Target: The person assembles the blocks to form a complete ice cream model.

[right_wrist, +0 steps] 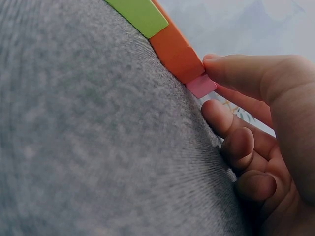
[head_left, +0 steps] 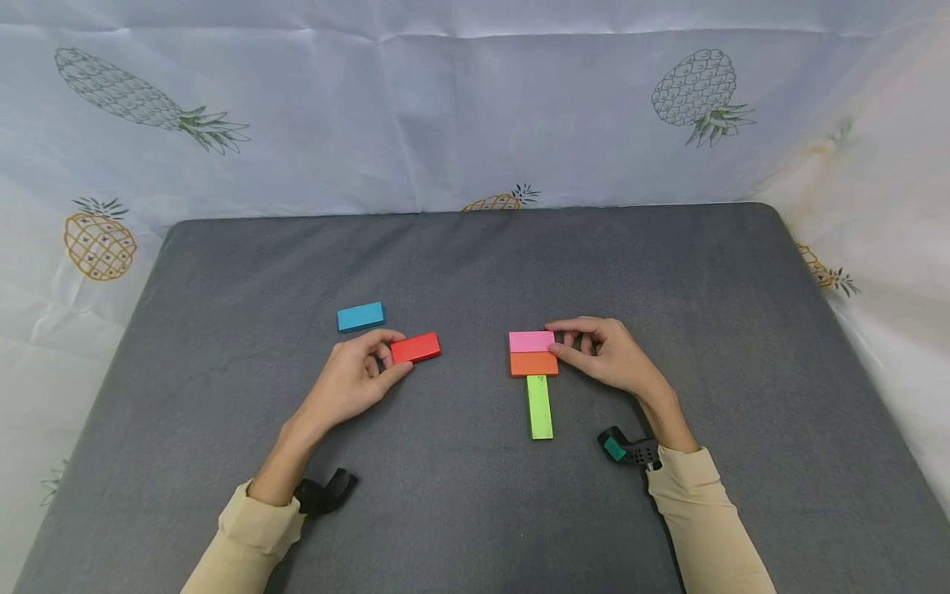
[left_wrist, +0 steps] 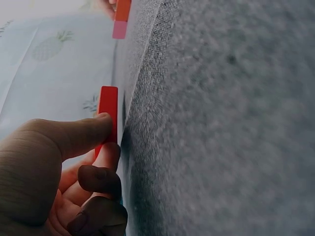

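My left hand (head_left: 352, 375) pinches a red block (head_left: 417, 347) by its left end, thumb on the near side and index finger on the far side. In the left wrist view, the red block (left_wrist: 108, 103) shows close over the grey cloth. With thumb and index finger, my right hand (head_left: 612, 355) pinches the right end of a pink block (head_left: 529, 341). An orange block (head_left: 533, 363) lies along the pink block's near side. From the orange block's near side a lime green block (head_left: 539, 408) points toward me. The right wrist view shows the thumb tip (right_wrist: 211, 59) right at the orange-pink corner.
A blue block (head_left: 360, 317) lies just beyond my left hand. Grey cloth covers the table (head_left: 460, 511). Behind it hangs a white sheet (head_left: 445, 99) with pineapple prints. Each wrist wears a dark strapped device, the right one (head_left: 627, 450) with a green patch.
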Demonstrator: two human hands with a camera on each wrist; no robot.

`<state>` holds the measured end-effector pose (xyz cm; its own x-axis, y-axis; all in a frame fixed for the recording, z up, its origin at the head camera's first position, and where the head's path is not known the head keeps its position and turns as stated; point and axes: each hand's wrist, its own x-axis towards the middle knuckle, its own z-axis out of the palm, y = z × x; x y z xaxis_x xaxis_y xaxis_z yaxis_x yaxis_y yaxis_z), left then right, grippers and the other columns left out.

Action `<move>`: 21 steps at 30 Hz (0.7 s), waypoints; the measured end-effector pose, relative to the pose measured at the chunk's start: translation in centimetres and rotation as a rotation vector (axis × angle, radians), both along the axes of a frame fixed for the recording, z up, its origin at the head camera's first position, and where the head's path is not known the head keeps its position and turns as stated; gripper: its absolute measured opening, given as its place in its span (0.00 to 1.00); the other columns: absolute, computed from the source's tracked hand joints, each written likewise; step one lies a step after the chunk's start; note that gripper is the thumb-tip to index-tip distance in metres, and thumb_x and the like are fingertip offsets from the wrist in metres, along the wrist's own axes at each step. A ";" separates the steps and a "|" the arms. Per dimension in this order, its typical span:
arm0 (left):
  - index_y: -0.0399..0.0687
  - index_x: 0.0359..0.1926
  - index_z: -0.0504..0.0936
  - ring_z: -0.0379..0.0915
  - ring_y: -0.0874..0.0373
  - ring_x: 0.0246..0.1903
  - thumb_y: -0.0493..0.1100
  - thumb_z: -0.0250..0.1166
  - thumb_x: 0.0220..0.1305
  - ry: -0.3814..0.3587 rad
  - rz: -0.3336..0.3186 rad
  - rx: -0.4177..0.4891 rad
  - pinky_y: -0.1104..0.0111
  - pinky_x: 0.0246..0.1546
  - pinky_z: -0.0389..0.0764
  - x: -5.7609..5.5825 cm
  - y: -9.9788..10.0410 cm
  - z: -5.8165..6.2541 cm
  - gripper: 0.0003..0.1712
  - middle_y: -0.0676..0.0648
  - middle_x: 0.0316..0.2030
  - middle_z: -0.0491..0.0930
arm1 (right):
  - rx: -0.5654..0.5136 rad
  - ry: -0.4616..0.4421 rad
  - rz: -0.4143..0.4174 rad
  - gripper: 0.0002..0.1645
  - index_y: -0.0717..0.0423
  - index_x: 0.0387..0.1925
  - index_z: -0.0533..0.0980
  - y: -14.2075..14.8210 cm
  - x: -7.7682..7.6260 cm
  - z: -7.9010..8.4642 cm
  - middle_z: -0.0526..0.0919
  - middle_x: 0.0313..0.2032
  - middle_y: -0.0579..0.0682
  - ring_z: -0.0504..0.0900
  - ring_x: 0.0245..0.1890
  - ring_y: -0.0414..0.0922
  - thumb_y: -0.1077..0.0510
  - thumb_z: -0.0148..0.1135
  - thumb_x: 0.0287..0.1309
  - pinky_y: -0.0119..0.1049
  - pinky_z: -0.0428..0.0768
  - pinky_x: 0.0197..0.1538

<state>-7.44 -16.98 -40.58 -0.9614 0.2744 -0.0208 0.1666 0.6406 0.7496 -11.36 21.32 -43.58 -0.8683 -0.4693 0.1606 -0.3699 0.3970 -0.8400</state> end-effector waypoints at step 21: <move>0.34 0.55 0.81 0.64 0.66 0.14 0.38 0.71 0.64 0.001 -0.081 0.041 0.73 0.20 0.69 -2.2 3.1 0.7 0.20 0.46 0.27 0.79 | 0.027 -0.015 -0.015 0.18 0.59 0.52 0.85 0.1 -0.1 -0.2 0.81 0.28 0.47 0.66 0.18 0.32 0.65 0.71 0.60 0.27 0.64 0.22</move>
